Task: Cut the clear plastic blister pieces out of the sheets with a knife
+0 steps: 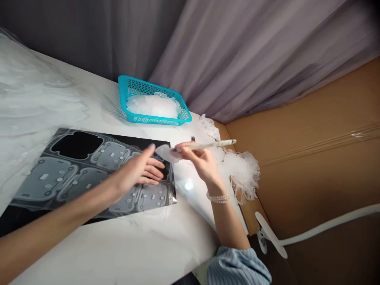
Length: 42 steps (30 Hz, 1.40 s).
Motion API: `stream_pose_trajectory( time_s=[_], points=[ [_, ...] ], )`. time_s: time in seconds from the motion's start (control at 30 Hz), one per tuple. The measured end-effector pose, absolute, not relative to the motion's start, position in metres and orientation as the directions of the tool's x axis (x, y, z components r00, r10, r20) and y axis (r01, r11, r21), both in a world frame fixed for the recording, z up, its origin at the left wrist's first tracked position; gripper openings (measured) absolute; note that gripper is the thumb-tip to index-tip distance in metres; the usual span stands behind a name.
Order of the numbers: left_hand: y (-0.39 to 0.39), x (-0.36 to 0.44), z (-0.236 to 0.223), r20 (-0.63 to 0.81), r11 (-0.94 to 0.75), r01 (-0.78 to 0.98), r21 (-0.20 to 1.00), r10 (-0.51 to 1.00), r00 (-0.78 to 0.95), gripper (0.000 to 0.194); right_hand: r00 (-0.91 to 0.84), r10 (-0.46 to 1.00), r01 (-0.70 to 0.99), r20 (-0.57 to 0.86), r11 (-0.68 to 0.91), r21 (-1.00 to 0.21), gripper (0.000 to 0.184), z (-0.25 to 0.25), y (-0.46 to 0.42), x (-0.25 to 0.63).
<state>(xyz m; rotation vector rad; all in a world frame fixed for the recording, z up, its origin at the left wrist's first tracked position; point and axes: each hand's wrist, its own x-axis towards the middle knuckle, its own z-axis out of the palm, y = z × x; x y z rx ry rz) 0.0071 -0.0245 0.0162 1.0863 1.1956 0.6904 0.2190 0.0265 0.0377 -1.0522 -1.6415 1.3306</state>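
Observation:
My left hand (137, 169) lies spread, palm down, just above a black sheet (97, 138) printed or moulded with pale grey rounded panels, and its fingers nearly reach the sheet's right edge. My right hand (198, 162) grips a slender pale stick (206, 145) like a pen. A scrap of translucent film (165, 153) sits against its fingers, close to the left fingertips. A beaded bracelet (218, 197) circles my right wrist.
A turquoise plastic basket (154, 103) holding white translucent material stands at the back of the marble-patterned table (118, 245). A heap of translucent scraps (241, 172) lies at the right edge, against a cardboard wall (308, 118). Grey curtains hang behind.

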Motion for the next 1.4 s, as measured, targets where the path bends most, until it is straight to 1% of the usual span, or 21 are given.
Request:
stream_pose_trajectory(
  time_s=[0.03,0.1,0.13,0.17,0.2,0.23,0.27,0.33,0.4,0.5,0.6,0.63,0.7,0.8,0.87,0.93,1.03,1.1,1.17,1.3,1.4],
  points=[
    [-0.016,0.007,0.017,-0.443,0.484,-0.062,0.873,0.839,0.317,0.081,-0.455,0.886,0.2,0.088,0.198,-0.96,0.019,0.043,0.015,0.215],
    [-0.005,0.008,0.012,-0.506,0.628,-0.296,0.72,0.766,0.396,0.076,-0.626,0.776,0.263,0.077,0.303,-0.916,0.018,0.051,-0.002,0.212],
    [-0.003,0.01,0.008,-0.522,0.657,-0.35,0.668,0.749,0.409,0.069,-0.712,0.699,0.253,0.057,0.332,-0.909,0.019,0.054,-0.007,0.213],
    [-0.002,0.011,0.004,-0.53,0.657,-0.353,0.666,0.75,0.397,0.059,-0.784,0.619,0.222,0.045,0.347,-0.911,0.019,0.056,-0.01,0.215],
    [-0.003,0.012,0.001,-0.532,0.648,-0.335,0.684,0.757,0.378,0.048,-0.83,0.557,0.181,0.046,0.346,-0.92,0.018,0.056,-0.011,0.218],
    [-0.004,0.013,-0.001,-0.532,0.636,-0.312,0.706,0.766,0.36,0.039,-0.841,0.537,0.148,0.059,0.334,-0.931,0.018,0.055,-0.01,0.222],
    [-0.006,0.014,-0.002,-0.528,0.627,-0.295,0.721,0.773,0.352,0.033,-0.814,0.576,0.126,0.083,0.314,-0.941,0.018,0.053,-0.008,0.226],
    [-0.01,0.014,-0.001,-0.52,0.615,-0.243,0.75,0.776,0.357,0.038,-0.659,0.744,0.12,0.113,0.252,-0.96,0.019,0.046,-0.003,0.233],
    [-0.014,0.013,0.003,-0.509,0.586,-0.14,0.798,0.78,0.364,0.05,-0.5,0.864,0.145,0.062,0.154,-0.977,0.02,0.038,-0.001,0.237],
    [-0.016,0.015,0.009,-0.488,0.512,0.021,0.859,0.804,0.34,0.056,-0.454,0.887,0.173,-0.087,-0.007,-0.985,0.021,0.033,-0.004,0.236],
    [-0.016,0.017,0.012,-0.477,0.463,0.118,0.878,0.831,0.288,0.048,-0.447,0.883,0.131,-0.146,-0.097,-0.987,0.023,0.034,-0.008,0.232],
    [-0.016,0.018,0.012,-0.47,0.444,0.155,0.883,0.841,0.268,0.046,-0.433,0.891,0.118,-0.136,-0.094,-0.989,0.025,0.034,-0.008,0.23],
    [-0.016,0.018,0.01,-0.442,0.393,0.225,0.892,0.864,0.241,0.041,-0.377,0.924,0.129,-0.065,-0.017,-0.992,0.025,0.031,-0.007,0.228],
    [-0.015,0.017,0.006,-0.378,0.299,0.317,0.9,0.897,0.227,0.035,-0.314,0.947,0.25,0.075,0.158,-0.955,0.022,0.021,-0.003,0.224],
    [-0.014,0.015,0.004,-0.332,0.239,0.357,0.903,0.916,0.226,0.031,-0.332,0.939,0.345,0.091,0.21,-0.915,0.022,0.015,-0.001,0.219],
    [-0.013,0.013,0.003,-0.3,0.194,0.391,0.9,0.926,0.23,0.03,-0.36,0.932,0.44,0.046,0.213,-0.873,0.025,0.014,0.0,0.214],
    [-0.012,0.012,0.005,-0.268,0.146,0.41,0.9,0.928,0.259,0.029,-0.38,0.924,0.526,-0.035,0.185,-0.83,0.016,0.017,0.0,0.206],
    [-0.011,0.011,0.006,-0.235,0.107,0.42,0.901,0.935,0.266,0.027,-0.374,0.925,0.521,-0.06,0.157,-0.839,0.012,0.018,0.0,0.203],
    [-0.011,0.011,0.006,-0.215,0.087,0.445,0.891,0.945,0.245,0.026,-0.359,0.93,0.479,-0.071,0.118,-0.87,0.015,0.016,0.0,0.2],
    [-0.011,0.01,0.005,-0.224,0.115,0.506,0.855,0.961,0.16,0.031,-0.354,0.93,0.38,-0.097,0.048,-0.924,0.018,0.011,0.0,0.199],
    [-0.01,0.008,0.005,-0.268,0.15,0.465,0.872,0.942,0.2,0.031,-0.365,0.93,0.423,-0.041,0.126,-0.897,0.017,0.011,0.001,0.2]
  ],
)
